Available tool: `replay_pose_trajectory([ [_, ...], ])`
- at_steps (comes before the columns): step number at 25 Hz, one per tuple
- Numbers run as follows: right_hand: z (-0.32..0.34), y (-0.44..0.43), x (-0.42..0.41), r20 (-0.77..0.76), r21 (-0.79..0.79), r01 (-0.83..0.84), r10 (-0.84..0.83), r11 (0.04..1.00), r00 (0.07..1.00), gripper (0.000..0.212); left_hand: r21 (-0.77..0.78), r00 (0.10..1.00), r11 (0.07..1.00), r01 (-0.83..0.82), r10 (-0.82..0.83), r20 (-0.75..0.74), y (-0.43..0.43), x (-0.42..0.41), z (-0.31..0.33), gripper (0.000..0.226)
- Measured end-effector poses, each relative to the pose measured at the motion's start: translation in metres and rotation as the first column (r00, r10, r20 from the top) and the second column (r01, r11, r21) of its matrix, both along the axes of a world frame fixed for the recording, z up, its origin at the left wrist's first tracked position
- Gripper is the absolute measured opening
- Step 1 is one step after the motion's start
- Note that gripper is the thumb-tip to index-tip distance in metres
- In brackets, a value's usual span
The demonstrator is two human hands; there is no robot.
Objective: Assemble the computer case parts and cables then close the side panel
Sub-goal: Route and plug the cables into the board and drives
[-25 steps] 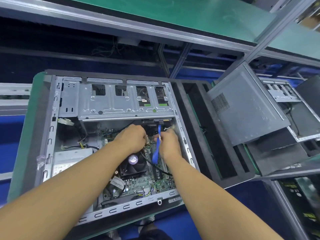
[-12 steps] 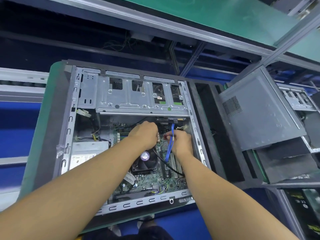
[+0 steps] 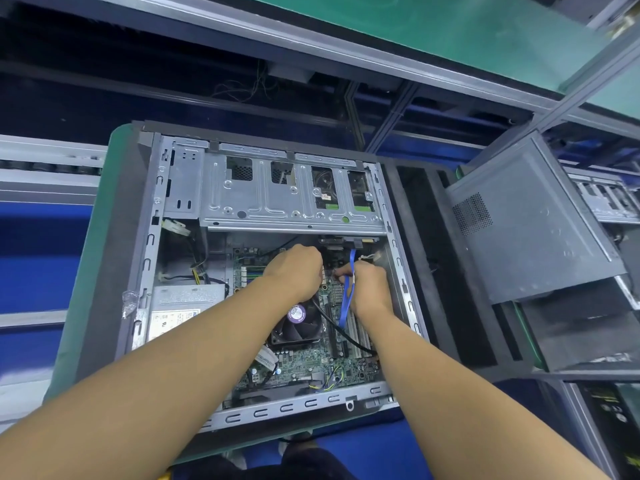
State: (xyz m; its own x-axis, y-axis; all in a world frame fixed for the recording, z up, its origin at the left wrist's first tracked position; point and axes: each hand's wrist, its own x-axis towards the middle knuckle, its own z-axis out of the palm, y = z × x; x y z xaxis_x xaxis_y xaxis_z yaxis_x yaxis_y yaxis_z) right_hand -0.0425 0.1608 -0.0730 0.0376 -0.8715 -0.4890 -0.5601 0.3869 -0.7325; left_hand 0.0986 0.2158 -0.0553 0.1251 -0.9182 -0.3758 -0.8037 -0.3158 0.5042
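In the open computer case (image 3: 149, 244), both hands work just below the drive cage (image 3: 291, 206). The right hand (image 3: 369, 289) pinches the blue SATA cable (image 3: 347, 303) — its length runs from the cage toward the person. The left hand (image 3: 294, 271), just beside it, curls knuckles-up; I cannot tell what it holds. The side panel (image 3: 530, 237) leans well off right.

Grip hidden under both hands (image 3: 295, 271) (image 3: 370, 289)
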Motion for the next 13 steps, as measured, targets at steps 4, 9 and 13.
replay_pose_trajectory([
  [4,0.0015,-0.0029,0.0002,-0.168,-0.066,-0.132,0.119,0.989,0.979,0.025,-0.003,1.000,1.000,-0.001,0.001,-0.003,0.0006,0.0003,-0.0008,0.019],
  [9,0.0024,-0.0063,0.0039,-0.466,-0.054,-0.390,0.322,0.919,0.824,0.028,-0.006,1.000,1.000,-0.005,0.005,-0.001,0.0011,-0.0005,-0.0007,0.019],
  [13,0.0027,-0.0049,0.0006,-0.389,-0.103,-0.345,0.282,0.933,0.877,0.026,-0.014,1.000,1.000,-0.012,0.012,-0.013,0.0008,-0.0005,-0.0021,0.018],
])
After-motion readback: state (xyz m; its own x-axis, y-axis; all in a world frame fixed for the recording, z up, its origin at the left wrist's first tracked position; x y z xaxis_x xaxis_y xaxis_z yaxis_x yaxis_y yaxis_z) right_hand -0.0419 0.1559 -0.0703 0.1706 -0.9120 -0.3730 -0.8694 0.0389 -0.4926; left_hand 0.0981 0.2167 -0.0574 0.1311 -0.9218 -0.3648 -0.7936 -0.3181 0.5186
